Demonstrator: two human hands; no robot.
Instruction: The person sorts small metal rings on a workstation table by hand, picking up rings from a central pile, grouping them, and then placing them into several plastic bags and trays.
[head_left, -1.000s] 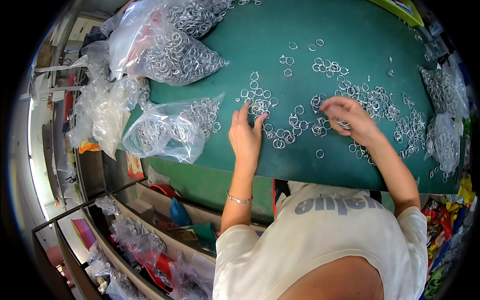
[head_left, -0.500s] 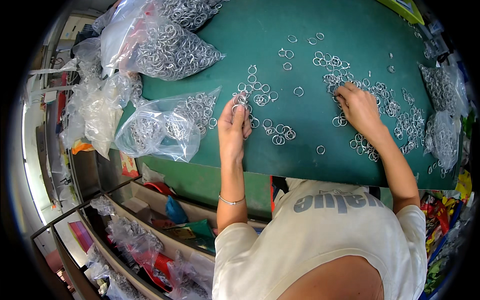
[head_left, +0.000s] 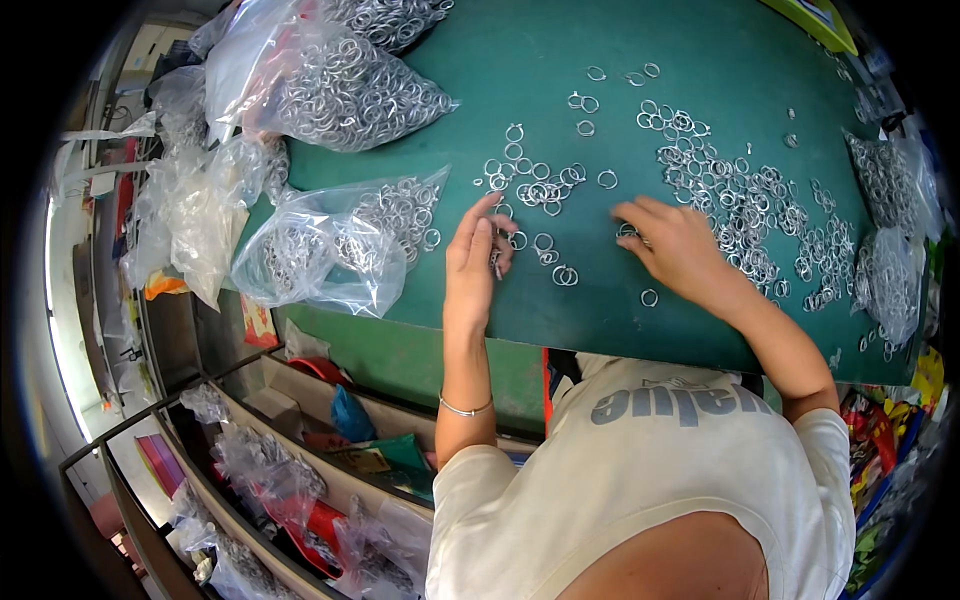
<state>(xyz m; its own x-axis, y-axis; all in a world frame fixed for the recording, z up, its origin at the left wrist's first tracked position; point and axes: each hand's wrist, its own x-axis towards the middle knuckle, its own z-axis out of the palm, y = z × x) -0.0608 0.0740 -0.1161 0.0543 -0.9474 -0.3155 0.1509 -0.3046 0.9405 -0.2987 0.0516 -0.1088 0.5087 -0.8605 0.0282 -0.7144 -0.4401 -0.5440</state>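
Small silver metal rings point(head_left: 735, 205) lie in a loose pile on the green tabletop, beyond and to the right of my right hand. My right hand point(head_left: 680, 248) is closed, its thumb and fingertips pinching a few metal rings point(head_left: 628, 232) just above the table, left of the pile. My left hand point(head_left: 475, 255) is near the table's front edge with fingers curled. A bit of shiny metal, seemingly a ring, shows between its thumb and fingers; the rest is hidden. Beyond it lies a smaller ring cluster point(head_left: 550, 188), and a few stray rings point(head_left: 565, 275) sit to its right.
An open clear plastic bag point(head_left: 330, 250) holding rings lies left of my left hand. A fuller bag of rings point(head_left: 350, 95) stands behind it. More bagged rings point(head_left: 885, 180) line the right edge. A yellow-green tray point(head_left: 815, 20) is at the far right.
My right hand has moved left from the pile and now pinches rings. My left hand has let go of some rings, which joined the cluster beyond it, and has drawn slightly nearer me.
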